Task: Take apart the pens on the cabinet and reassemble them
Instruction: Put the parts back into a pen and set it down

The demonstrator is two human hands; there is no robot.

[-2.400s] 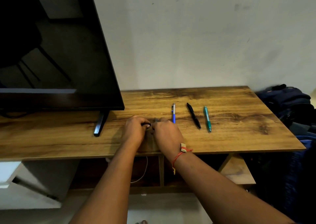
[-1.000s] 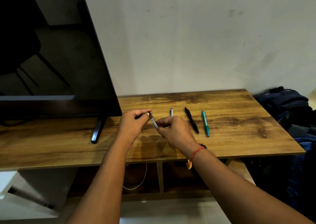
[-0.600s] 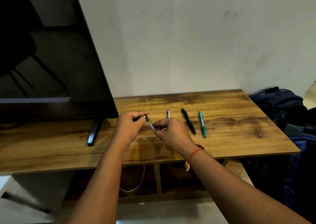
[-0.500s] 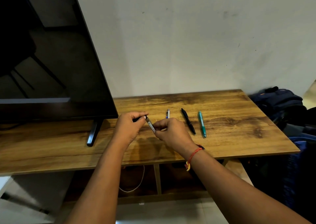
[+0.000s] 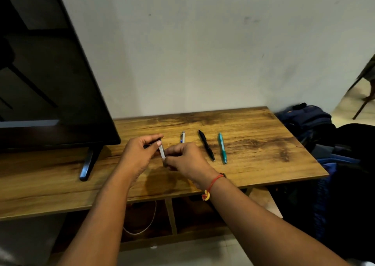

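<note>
The left hand [image 5: 140,154] pinches the dark end of a pen [image 5: 162,153], the right hand [image 5: 186,160] its pale barrel, above the cabinet [image 5: 263,160]. Disassembly seems underway (twisting or pulling, unclear); next, draw the halves straight apart. A black pen [image 5: 206,148] lies nearby.

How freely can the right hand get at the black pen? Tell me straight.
Likely yes, once freed: the right hand pinches a pen piece with the left hand, yet the black pen lies close beside it, nothing between.
</note>
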